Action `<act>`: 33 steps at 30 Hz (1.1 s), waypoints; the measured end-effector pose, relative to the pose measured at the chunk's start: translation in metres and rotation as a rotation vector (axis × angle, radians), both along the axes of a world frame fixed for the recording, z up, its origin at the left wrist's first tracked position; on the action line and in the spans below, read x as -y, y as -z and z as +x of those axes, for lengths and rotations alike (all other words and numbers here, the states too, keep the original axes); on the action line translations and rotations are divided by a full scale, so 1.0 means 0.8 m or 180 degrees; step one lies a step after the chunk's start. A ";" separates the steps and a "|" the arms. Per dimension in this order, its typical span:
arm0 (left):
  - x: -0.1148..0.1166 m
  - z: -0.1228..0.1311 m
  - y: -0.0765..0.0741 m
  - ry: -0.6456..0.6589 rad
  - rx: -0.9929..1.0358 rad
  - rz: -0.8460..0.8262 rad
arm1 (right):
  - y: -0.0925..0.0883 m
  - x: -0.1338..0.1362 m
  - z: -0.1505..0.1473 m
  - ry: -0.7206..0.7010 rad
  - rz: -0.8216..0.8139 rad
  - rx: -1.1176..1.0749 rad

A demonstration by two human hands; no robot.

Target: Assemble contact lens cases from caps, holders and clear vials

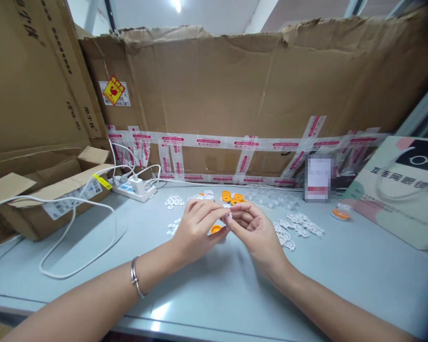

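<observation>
My left hand (pixel 199 228) and my right hand (pixel 255 232) meet above the table, fingers closed in a pinch. Between their fingertips is a small white plastic part (pixel 228 215), mostly covered. An orange round piece (pixel 217 229) shows in the gap between my left fingers and thumb; I cannot tell whether it is held or lies behind. Just beyond the hands are orange rings (pixel 227 195) and white round caps (pixel 208 194). Small white pieces (pixel 174 201) lie to the left. White fan-shaped, openwork parts (pixel 301 224) are spread right of my right hand.
Clear plastic pieces (pixel 271 197) lie at the back. An orange-and-white round item (pixel 340 212) sits near a printed bag (pixel 395 190). At left are an open carton (pixel 57 194), a power strip (pixel 135 189) and a looping white cable (pixel 114 223). Cardboard (pixel 214 95) walls the back.
</observation>
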State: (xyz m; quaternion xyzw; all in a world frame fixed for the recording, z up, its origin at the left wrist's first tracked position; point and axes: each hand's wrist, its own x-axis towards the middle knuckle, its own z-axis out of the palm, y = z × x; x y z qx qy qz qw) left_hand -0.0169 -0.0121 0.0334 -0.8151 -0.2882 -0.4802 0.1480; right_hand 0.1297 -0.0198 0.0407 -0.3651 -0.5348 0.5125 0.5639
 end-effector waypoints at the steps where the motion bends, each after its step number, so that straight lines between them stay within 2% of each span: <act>1: 0.000 0.000 0.001 -0.0007 -0.0001 0.0028 | 0.000 0.001 -0.001 -0.0015 0.0022 -0.0021; 4: -0.002 -0.002 0.000 0.0047 -0.0016 -0.0028 | -0.002 0.001 0.001 -0.0111 0.0028 -0.0075; 7: -0.008 -0.008 -0.007 0.0247 -0.0062 -0.0333 | -0.004 -0.006 0.009 -0.0241 -0.0097 0.0009; 11: -0.019 -0.022 -0.014 0.0397 -0.0342 -0.1418 | -0.001 -0.025 0.023 -0.0127 -0.0129 0.0258; 14: -0.027 -0.029 -0.005 0.0252 -0.0776 -0.2243 | 0.008 -0.037 0.029 -0.0202 -0.0061 0.0631; 18: -0.035 -0.028 0.016 0.0093 -0.0906 -0.2850 | 0.019 -0.041 0.027 -0.0541 0.0105 0.1240; 22: -0.038 -0.022 0.025 0.0159 -0.0748 -0.2951 | 0.027 -0.042 0.025 -0.0759 0.0250 0.1521; 33: -0.039 -0.014 0.027 0.0248 -0.0670 -0.2882 | 0.031 -0.047 0.023 -0.0738 0.0487 0.1818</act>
